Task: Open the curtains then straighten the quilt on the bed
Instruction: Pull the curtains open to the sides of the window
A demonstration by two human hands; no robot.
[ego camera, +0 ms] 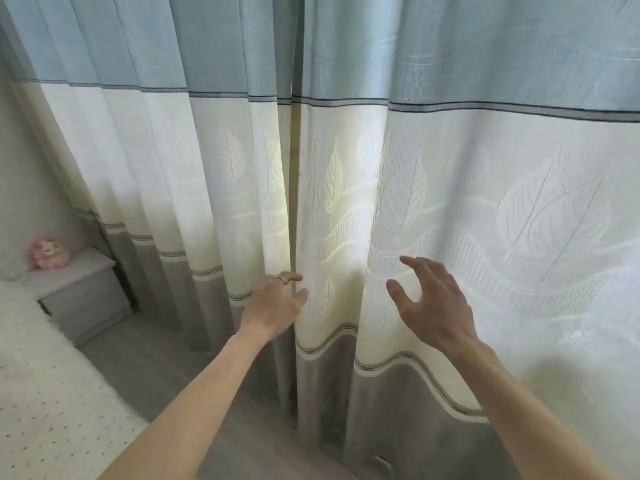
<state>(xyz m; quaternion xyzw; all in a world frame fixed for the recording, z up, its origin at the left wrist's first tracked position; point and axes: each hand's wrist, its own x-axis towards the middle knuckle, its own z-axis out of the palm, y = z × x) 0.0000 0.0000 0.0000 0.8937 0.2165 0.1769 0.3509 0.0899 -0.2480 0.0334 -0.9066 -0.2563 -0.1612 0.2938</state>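
Observation:
Two drawn curtain panels fill the view, blue at the top, cream with leaf patterns in the middle, grey at the bottom. The left curtain (194,174) and the right curtain (485,202) meet at a narrow gap near the centre. My left hand (275,306), wearing a ring, reaches into that gap with its fingertips hidden behind the right panel's edge. My right hand (429,303) hovers open just in front of the right curtain, fingers spread, holding nothing. The white dotted quilt (45,393) lies on the bed at the lower left.
A grey bedside cabinet (83,299) stands at the left by the wall, with a pink plush toy (50,253) on top. Grey wood floor (166,368) runs between the bed and the curtains.

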